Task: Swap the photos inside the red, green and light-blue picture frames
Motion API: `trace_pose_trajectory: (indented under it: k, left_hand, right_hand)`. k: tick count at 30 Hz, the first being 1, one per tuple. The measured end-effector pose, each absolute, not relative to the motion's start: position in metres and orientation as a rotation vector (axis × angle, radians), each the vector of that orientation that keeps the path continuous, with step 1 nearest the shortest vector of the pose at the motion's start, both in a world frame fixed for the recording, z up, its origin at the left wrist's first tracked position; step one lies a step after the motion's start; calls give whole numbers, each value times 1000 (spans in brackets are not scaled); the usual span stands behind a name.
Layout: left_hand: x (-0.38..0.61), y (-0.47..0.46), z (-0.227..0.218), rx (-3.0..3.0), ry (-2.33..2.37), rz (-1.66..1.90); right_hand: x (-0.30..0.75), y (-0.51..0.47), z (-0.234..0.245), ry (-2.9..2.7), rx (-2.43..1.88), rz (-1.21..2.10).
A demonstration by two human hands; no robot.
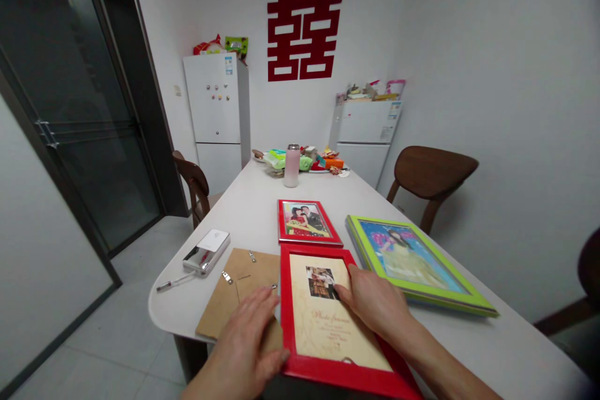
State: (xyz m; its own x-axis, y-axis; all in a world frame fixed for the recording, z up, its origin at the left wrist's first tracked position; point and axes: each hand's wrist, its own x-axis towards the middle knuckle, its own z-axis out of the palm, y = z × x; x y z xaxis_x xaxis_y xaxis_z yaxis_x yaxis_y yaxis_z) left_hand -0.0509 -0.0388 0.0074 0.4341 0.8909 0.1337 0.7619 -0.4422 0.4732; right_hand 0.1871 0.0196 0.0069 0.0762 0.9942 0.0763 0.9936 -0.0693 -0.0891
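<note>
A red picture frame (pixel 315 368) lies in front of me, with a cream paper insert (pixel 323 331) showing a small photo and printed script. My right hand (pixel 375 303) is closed at its right side, thumb on the insert; the other fingers are mostly hidden. Over the brown backing board (pixel 220 306), my left hand (pixel 248 337) has its fingers stretched out, and its thumb touches the frame's near left corner. Small metal clips show on the board. Just beyond is a smaller red framed photo (pixel 307 222) of two people.
Right of the red frames lies a green framed photo (pixel 412 256). A silver-white device (pixel 206 253) with a short cable sits at the table's left edge. Farther back stand a pink bottle (pixel 291 165) and a pile of packets (pixel 323 161). Wooden chairs (pixel 431 175) flank the table.
</note>
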Motion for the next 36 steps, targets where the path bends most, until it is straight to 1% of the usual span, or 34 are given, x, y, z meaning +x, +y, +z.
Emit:
trace_pose_trajectory:
  k: [3, 6, 8, 11, 15, 18, 22, 26, 28, 30, 36]
  left_hand:
    - [-85, -36, 10, 2287, 1602, 384]
    - [-107, -35, 3, 2253, 1745, 296]
    - [-113, -33, -5, 2278, 1794, 316]
    - [-116, -31, -16, 2342, 1802, 418]
    - [-121, -27, -20, 2363, 1770, 503]
    - [-123, -25, -17, 2392, 1736, 563]
    - [-119, -25, -5, 2479, 1700, 739]
    - [-101, -30, 7, 2598, 1582, 985]
    - [-85, -32, 10, 2629, 1509, 1035]
    - [-65, -35, 10, 2626, 1447, 1000]
    - [-9, -35, 3, 2556, 1354, 749]
  right_hand:
    - [182, 16, 12, -2048, -2141, 21]
    - [159, 4, 22, -2134, -1844, 168]
    - [134, -7, 27, -2226, -1603, 284]
    - [93, -21, 27, -2314, -1470, 287]
    - [62, -25, 13, -2361, -1490, 300]
    - [59, -22, 8, -2264, -1533, 378]
    - [70, -22, 16, -2118, -1454, 487]
    - [93, -28, 30, -2066, -1375, 478]
    - [111, -33, 32, -2061, -1392, 464]
    - [133, -37, 31, -2058, -1449, 467]
    - [194, -45, 16, -2046, -1669, 480]
